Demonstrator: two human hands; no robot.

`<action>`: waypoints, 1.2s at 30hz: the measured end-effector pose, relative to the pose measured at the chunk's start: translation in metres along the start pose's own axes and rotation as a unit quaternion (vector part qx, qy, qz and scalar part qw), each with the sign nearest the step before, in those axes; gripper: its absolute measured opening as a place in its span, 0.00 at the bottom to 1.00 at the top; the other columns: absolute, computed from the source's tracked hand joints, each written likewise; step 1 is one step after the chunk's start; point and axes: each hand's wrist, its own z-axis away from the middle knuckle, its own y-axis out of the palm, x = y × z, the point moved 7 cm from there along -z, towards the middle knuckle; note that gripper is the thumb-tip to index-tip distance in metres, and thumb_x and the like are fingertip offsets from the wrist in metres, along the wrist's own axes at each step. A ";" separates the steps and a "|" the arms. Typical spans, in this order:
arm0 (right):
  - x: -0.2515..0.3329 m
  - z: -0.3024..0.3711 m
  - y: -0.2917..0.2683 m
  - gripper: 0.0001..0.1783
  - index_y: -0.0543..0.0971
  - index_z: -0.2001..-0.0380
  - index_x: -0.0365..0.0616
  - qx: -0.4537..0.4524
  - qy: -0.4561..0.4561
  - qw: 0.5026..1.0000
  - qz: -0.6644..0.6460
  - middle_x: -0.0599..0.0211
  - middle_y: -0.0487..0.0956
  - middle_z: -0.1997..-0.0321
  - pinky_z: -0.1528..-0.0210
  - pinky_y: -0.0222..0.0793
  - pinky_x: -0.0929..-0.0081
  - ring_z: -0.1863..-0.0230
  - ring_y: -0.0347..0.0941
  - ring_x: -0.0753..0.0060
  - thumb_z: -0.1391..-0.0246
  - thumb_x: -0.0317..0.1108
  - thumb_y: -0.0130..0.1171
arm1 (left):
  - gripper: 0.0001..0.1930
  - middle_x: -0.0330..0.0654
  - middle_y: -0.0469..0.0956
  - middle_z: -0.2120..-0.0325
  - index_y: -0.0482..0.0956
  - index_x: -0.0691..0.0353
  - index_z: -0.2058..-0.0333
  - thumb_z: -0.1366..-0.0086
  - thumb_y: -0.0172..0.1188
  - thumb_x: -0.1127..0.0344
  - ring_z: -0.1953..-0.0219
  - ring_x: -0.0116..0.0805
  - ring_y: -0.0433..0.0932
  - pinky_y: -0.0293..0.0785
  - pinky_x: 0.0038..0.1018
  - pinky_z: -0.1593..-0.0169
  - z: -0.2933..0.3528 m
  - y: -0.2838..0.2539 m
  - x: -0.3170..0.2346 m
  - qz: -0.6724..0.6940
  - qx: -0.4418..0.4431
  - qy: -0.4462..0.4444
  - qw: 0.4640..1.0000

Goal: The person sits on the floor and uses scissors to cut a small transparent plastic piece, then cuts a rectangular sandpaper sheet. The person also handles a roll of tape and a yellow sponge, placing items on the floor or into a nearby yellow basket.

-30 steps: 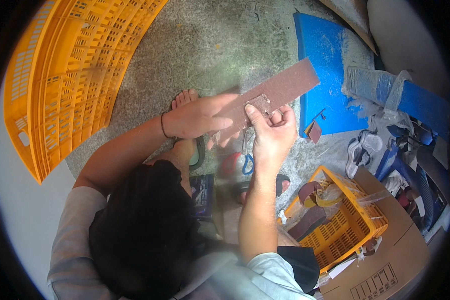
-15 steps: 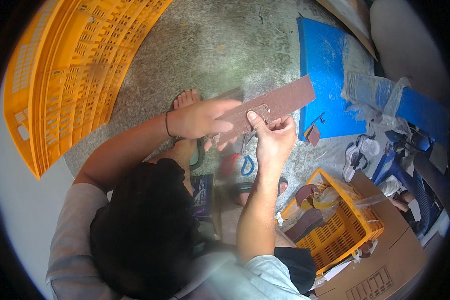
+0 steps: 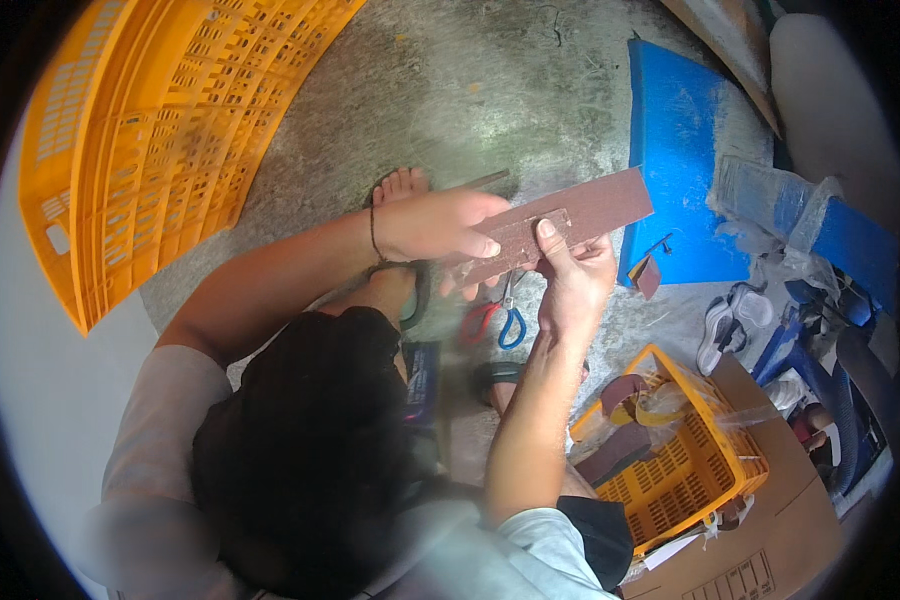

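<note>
Before me, both hands hold a flat reddish-brown strip (image 3: 600,203) tilted up to the right. A small rectangle of the same brown lies against its face near the middle, with frayed edges. My left hand (image 3: 440,226) grips the strip's left end, thumb on top and fingertips showing below. A thin dark edge (image 3: 490,179) sticks out beyond that hand; what it belongs to is hidden. My right hand (image 3: 577,275) closes on the lower edge, its thumb pressing by the small rectangle. Below the strip are scissors (image 3: 512,328) with one red and one blue handle.
A large yellow slatted crate (image 3: 170,140) stands at the left. On the right, a smaller yellow basket (image 3: 715,440) holds brown rolls and plastic, beside a cardboard box (image 3: 785,520). A blue panel (image 3: 675,150) lies on the concrete floor, with shoes (image 3: 718,330) nearby.
The whole view has shifted, so most things sit slightly further right. My left thumb now presses on the strip, and the dark piece behind that hand shows as a thinner edge.
</note>
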 end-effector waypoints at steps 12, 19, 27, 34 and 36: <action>-0.006 -0.002 -0.011 0.15 0.74 0.55 0.36 -0.023 -0.026 0.998 0.059 0.60 0.83 0.59 0.67 0.77 0.79 0.65 0.80 0.77 0.45 0.20 0.64 | 0.15 0.46 0.80 0.70 0.71 0.69 0.50 0.36 0.50 0.77 0.76 0.35 0.83 0.77 0.26 0.80 -0.004 -0.003 0.006 -0.058 -0.060 -0.019 0.996; 0.003 0.011 -0.009 0.19 0.74 0.52 0.35 -0.054 -0.066 0.996 0.021 0.59 0.83 0.57 0.57 0.75 0.77 0.61 0.80 0.75 0.47 0.18 0.64 | 0.12 0.43 0.80 0.69 0.72 0.69 0.53 0.35 0.52 0.76 0.75 0.31 0.82 0.77 0.23 0.76 -0.008 -0.006 0.015 -0.100 -0.078 0.044 0.991; 0.003 0.011 -0.008 0.18 0.75 0.53 0.35 -0.054 -0.057 0.997 0.018 0.59 0.83 0.55 0.56 0.74 0.76 0.58 0.79 0.74 0.47 0.18 0.64 | 0.14 0.44 0.80 0.64 0.69 0.70 0.50 0.31 0.54 0.71 0.66 0.29 0.81 0.75 0.25 0.59 -0.006 -0.005 0.010 -0.204 -0.049 0.074 0.975; 0.005 0.012 -0.012 0.16 0.75 0.54 0.36 -0.049 -0.048 0.998 0.001 0.61 0.83 0.58 0.57 0.74 0.76 0.61 0.79 0.75 0.47 0.17 0.63 | 0.15 0.41 0.82 0.64 0.75 0.68 0.53 0.37 0.60 0.71 0.62 0.25 0.77 0.75 0.27 0.58 -0.010 -0.007 -0.011 -0.334 -0.046 0.070 0.939; 0.007 0.011 -0.009 0.15 0.76 0.55 0.37 -0.043 -0.044 0.998 -0.003 0.61 0.83 0.58 0.58 0.74 0.76 0.61 0.79 0.76 0.47 0.17 0.63 | 0.15 0.40 0.81 0.63 0.73 0.67 0.51 0.36 0.61 0.73 0.60 0.23 0.77 0.74 0.25 0.56 -0.015 -0.007 -0.015 -0.278 -0.036 0.035 0.959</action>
